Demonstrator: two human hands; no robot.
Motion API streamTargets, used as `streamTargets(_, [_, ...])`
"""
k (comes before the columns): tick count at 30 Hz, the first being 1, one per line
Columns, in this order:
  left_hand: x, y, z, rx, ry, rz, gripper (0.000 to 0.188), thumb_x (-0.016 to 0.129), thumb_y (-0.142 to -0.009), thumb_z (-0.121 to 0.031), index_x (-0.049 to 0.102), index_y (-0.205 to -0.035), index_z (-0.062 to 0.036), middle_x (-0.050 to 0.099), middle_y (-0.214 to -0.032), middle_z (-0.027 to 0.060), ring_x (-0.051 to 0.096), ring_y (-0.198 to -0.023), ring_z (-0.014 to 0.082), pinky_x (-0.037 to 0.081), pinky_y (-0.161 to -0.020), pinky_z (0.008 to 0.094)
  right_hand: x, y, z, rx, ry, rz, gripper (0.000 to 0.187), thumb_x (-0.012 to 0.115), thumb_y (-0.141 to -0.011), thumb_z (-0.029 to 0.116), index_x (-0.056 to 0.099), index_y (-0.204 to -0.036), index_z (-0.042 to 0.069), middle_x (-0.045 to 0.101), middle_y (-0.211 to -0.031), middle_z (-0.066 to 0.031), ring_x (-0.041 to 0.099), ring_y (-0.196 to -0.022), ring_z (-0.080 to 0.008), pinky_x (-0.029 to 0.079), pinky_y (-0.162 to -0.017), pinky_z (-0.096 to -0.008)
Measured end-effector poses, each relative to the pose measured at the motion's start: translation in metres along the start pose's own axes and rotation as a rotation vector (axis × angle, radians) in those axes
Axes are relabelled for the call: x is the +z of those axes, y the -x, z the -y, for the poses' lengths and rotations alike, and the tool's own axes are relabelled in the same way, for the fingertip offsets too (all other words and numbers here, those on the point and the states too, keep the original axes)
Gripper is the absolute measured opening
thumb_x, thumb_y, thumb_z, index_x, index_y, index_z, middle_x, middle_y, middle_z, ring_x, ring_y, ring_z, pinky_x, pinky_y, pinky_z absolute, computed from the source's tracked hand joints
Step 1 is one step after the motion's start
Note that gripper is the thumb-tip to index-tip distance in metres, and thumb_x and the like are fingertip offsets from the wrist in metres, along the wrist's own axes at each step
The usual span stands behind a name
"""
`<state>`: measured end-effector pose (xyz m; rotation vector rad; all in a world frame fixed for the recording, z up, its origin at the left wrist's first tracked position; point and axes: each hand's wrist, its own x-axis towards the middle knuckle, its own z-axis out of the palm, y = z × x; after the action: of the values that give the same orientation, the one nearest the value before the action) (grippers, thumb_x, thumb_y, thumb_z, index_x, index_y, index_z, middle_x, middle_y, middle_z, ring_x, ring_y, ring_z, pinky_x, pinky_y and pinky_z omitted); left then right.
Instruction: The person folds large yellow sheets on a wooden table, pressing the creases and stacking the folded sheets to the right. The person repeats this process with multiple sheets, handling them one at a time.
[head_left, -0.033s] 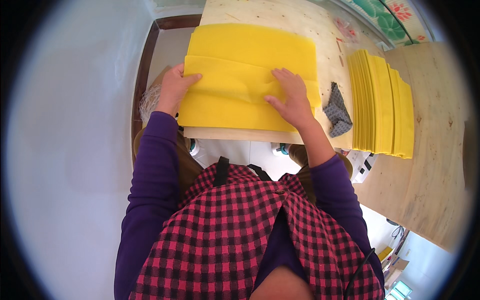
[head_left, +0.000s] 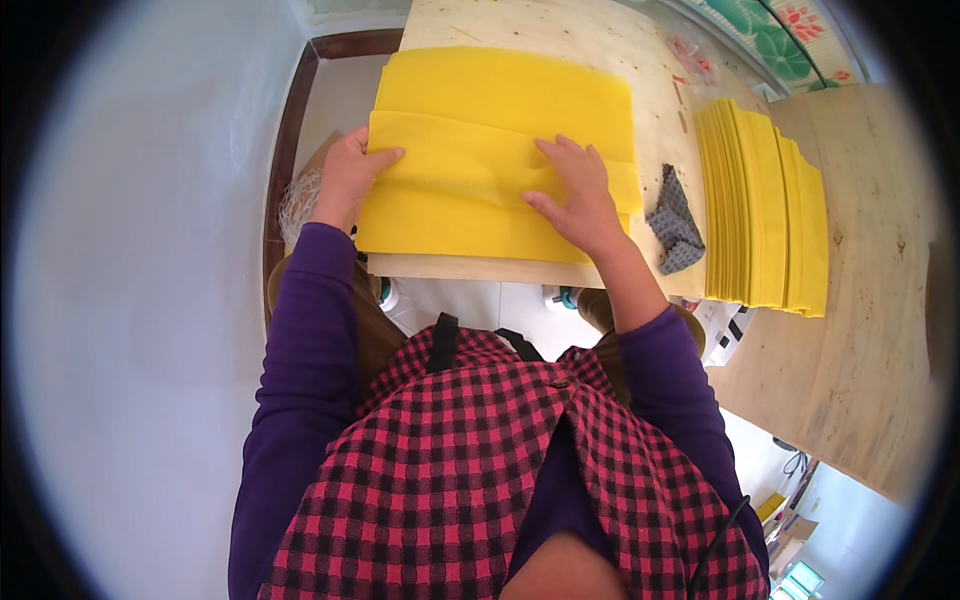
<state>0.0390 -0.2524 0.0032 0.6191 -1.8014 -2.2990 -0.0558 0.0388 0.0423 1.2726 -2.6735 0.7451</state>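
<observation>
A flat yellow fabric sheet (head_left: 505,85) lies on the wooden table, with a folded yellow flap (head_left: 450,150) across its middle, slightly wrinkled. At the left edge, my left hand (head_left: 352,180) pinches the flap, thumb on top and the other fingers hidden beneath the edge. My right hand (head_left: 580,200) is over the right part of the flap, palm down, fingers and thumb spread. Nothing is held in it; whether its fingertips touch the fabric I cannot tell.
A neat stack of folded yellow fabric (head_left: 765,210) stands on the right. Between it and the sheet lies a crumpled grey patterned cloth (head_left: 677,222). A wooden board (head_left: 860,270) extends beyond the stack. Pale stringy material (head_left: 298,208) sits left of the table, beside the wall (head_left: 150,250).
My right hand has shifted slightly to the left, its fingers a little more spread. My left hand and the fabric look unmoved.
</observation>
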Motion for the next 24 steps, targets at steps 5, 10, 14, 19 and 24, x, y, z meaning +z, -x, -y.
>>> streamTargets(5, [0.001,0.004,-0.006,-0.012,0.054,0.011,0.028,0.062,-0.09,-0.014,0.061,-0.112,0.0037,0.068,-0.101,0.0072,0.064,-0.084,0.0118,0.05,-0.076,0.026,-0.008,-0.01,0.028,-0.048,-0.005,0.178,0.045,0.069,-0.082,0.038,0.063,-0.114,0.007,0.067,-0.098,-0.0112,0.06,-0.103,-0.0261,0.028,-0.111,-0.0472])
streamTargets(10, [0.005,0.008,-0.012,-0.055,0.104,-0.053,0.037,0.057,-0.096,-0.03,0.061,-0.113,0.0024,0.067,-0.102,0.0043,0.062,-0.088,0.0106,0.049,-0.079,0.025,-0.02,0.009,0.049,-0.145,0.054,0.242,0.04,0.068,-0.082,0.041,0.066,-0.104,0.008,0.067,-0.087,-0.0094,0.062,-0.091,-0.0266,0.032,-0.108,-0.048])
streamTargets(14, [0.004,0.008,-0.011,-0.054,0.175,-0.066,0.035,0.057,-0.096,-0.029,0.061,-0.112,0.0024,0.067,-0.102,0.0047,0.062,-0.089,0.0107,0.048,-0.08,0.0252,-0.025,0.028,0.061,-0.138,0.0,0.318,0.038,0.068,-0.081,0.041,0.067,-0.101,0.008,0.067,-0.088,-0.0092,0.062,-0.09,-0.0277,0.038,-0.103,-0.0469])
streamTargets(19, [-0.002,0.003,-0.003,0.013,0.069,0.034,0.026,0.06,-0.093,-0.015,0.06,-0.112,0.0025,0.068,-0.101,0.0068,0.064,-0.086,0.0116,0.05,-0.077,0.0253,-0.032,0.047,0.06,-0.1,-0.032,0.317,0.037,0.07,-0.081,0.038,0.066,-0.103,0.008,0.068,-0.09,-0.01,0.061,-0.092,-0.0308,0.042,-0.098,-0.0421])
streamTargets(24, [-0.005,0.002,0.001,0.01,0.073,0.034,0.024,0.059,-0.091,-0.006,0.06,-0.113,0.0034,0.068,-0.101,0.0083,0.065,-0.086,0.0129,0.051,-0.077,0.0262,-0.034,0.065,0.027,0.178,-0.185,0.0,0.032,0.072,-0.081,0.019,0.065,-0.11,0.007,0.066,-0.105,-0.0119,0.06,-0.102,-0.0284,0.045,-0.093,-0.036])
